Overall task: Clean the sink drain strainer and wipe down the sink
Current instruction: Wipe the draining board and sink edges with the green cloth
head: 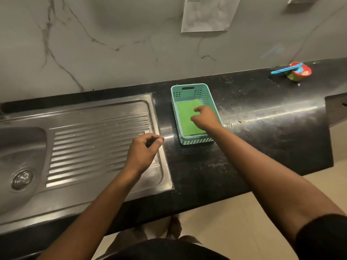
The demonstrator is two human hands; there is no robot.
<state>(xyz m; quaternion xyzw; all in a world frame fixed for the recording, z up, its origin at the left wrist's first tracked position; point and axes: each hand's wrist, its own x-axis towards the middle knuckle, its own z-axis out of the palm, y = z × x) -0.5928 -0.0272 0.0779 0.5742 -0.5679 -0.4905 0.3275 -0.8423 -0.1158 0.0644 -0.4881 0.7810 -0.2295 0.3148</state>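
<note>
A steel sink lies at the left, with a round metal drain strainer in its bowl. Its ribbed drainboard stretches to the right. On the black counter stands a teal plastic basket with a green scrub pad flat inside it. My right hand reaches into the basket, fingers curled down onto the pad; whether it grips the pad I cannot tell. My left hand hovers over the drainboard's right edge, fingers loosely curled, holding nothing I can see.
A red and green tub with a blue brush handle across it sits at the counter's far right. A paper sheet hangs on the marble wall. The counter's front edge drops to a tiled floor, where my feet show.
</note>
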